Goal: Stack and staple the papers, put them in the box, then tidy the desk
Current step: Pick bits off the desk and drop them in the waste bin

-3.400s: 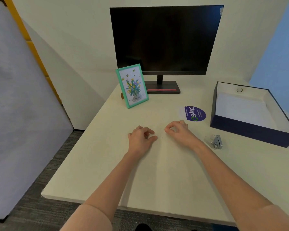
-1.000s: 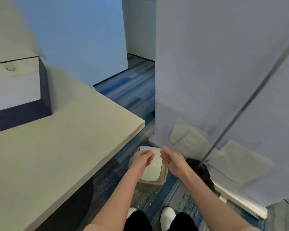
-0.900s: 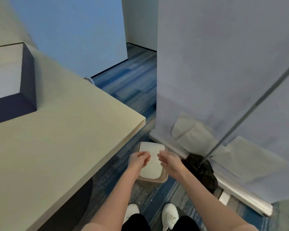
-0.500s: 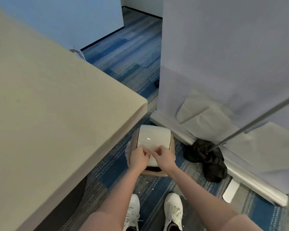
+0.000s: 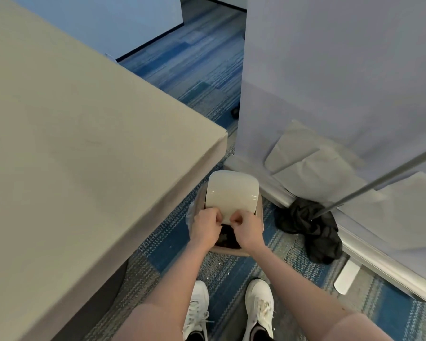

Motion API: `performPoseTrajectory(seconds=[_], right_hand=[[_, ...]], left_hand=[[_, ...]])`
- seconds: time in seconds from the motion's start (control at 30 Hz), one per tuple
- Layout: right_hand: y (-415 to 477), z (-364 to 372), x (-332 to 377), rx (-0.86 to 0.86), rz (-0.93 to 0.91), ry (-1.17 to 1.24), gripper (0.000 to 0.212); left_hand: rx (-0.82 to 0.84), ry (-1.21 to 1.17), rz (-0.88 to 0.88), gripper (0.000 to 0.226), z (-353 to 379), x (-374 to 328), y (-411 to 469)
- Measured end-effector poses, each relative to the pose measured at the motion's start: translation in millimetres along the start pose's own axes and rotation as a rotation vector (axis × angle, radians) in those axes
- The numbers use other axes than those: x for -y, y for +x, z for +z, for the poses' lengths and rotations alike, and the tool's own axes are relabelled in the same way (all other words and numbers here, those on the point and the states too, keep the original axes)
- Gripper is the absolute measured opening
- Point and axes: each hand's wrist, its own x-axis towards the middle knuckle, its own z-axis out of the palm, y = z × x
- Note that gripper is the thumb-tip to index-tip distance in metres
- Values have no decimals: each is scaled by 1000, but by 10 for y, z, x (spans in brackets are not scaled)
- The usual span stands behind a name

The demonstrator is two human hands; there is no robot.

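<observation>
We look down past the corner of the counter (image 5: 84,156) at a small bin (image 5: 228,249) standing on the blue patterned floor (image 5: 190,70), just beside the counter's edge. Its white lid (image 5: 231,193) is tipped up, and the opening below shows something dark inside; we cannot tell what it is. A pale liner (image 5: 191,215) pokes out at the bin's left rim. Our left hand (image 5: 205,228) and right hand (image 5: 247,230) meet over the opening, each grip pinched nearly closed with fingertips at the lid's near edge. Whether anything small sits between the fingers we cannot tell. No papers or box are in view. White shoes (image 5: 260,308) stand below the bin, and a black cloth (image 5: 312,232) lies crumpled to the right against a partition (image 5: 342,70).
</observation>
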Motion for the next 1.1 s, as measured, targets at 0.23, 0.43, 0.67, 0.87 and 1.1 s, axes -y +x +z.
performPoseTrajectory(seconds=[0.23, 0.43, 0.67, 0.87, 1.1], right_hand=[[2, 0, -7, -6, 17, 102, 13], [-119, -214, 121, 3, 20, 206, 18], [-504, -925, 535, -51, -42, 399, 15], [-1173, -1943, 1078, -255, -165, 609, 15], [-2165, -2694, 2229, -271, -469, 757, 15]], left_hand=[[-1, 112, 76, 11, -16, -40, 8], [-71, -6, 19, 12, -285, -253, -125], [-176, -166, 57, 35, -958, -977, -549], [-256, -368, 221, 36, -1570, -1847, -1416], [-561, -711, 320, 28, -2764, -2158, -2503]])
